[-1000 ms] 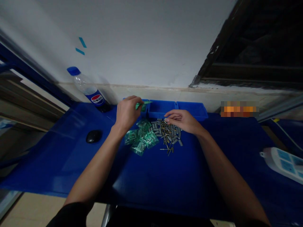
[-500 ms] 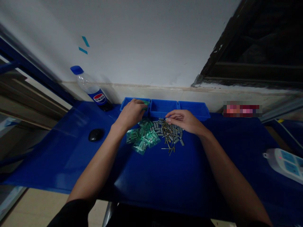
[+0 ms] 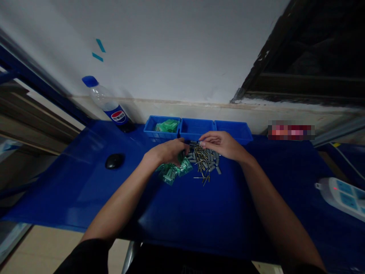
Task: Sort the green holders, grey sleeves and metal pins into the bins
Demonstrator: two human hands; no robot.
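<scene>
My left hand [image 3: 168, 151] lies over a heap of small green packets [image 3: 173, 171] on the blue table [image 3: 199, 213], fingers curled down onto them; what they grip is hidden. My right hand [image 3: 221, 144] rests at the far edge of a pile of thin pins and grey sleeves [image 3: 203, 161], fingertips pinched together on a small part I cannot make out. Behind the piles stand three blue bins: the left bin [image 3: 151, 129] holds green packets [image 3: 167, 125], the middle bin [image 3: 196, 131] and the right bin [image 3: 236, 131] look bare inside.
A cola bottle [image 3: 107, 104] with a blue cap leans at the back left against the white wall. A black mouse [image 3: 114, 161] lies left of the packets. A white power strip [image 3: 342, 194] sits at the right edge.
My left hand carried a green packet to the left bin, left it there, and came back down onto the packet heap. My right hand stayed at the pin pile.
</scene>
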